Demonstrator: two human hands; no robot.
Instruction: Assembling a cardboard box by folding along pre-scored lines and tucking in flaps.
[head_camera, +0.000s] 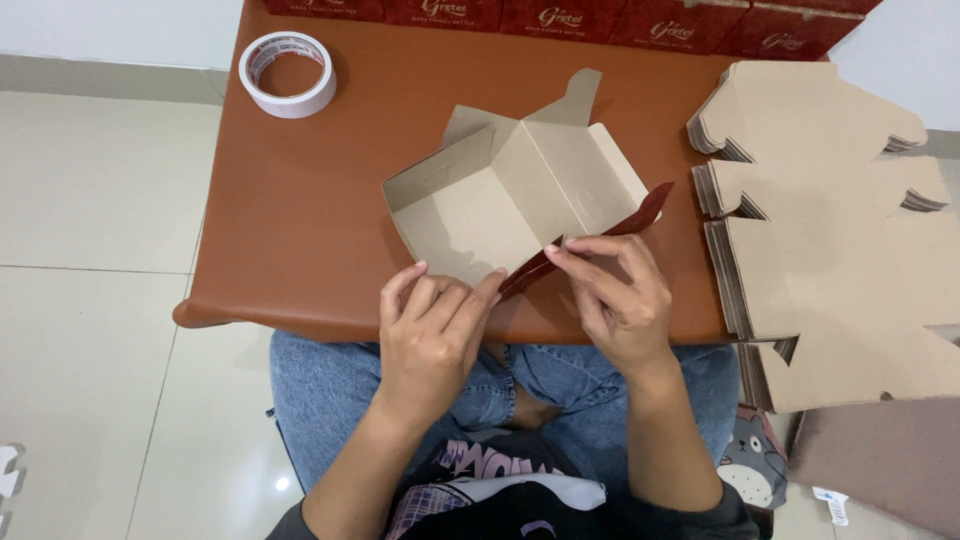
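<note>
half-folded cardboard box (500, 195), kraft brown inside, dark red outside, sits near the front edge of the brown table (300, 210). its near flap (590, 240) stands on edge, red face showing. right hand (615, 300) pinches that flap between thumb and fingertips. left hand (435, 335) loosely curled, fingertips pressing the flap's lower end. stack of flat box blanks (830, 250) just right of the box. tape roll (288, 73) at far left corner. row of red boxes (560, 18) along the back edge.
</note>
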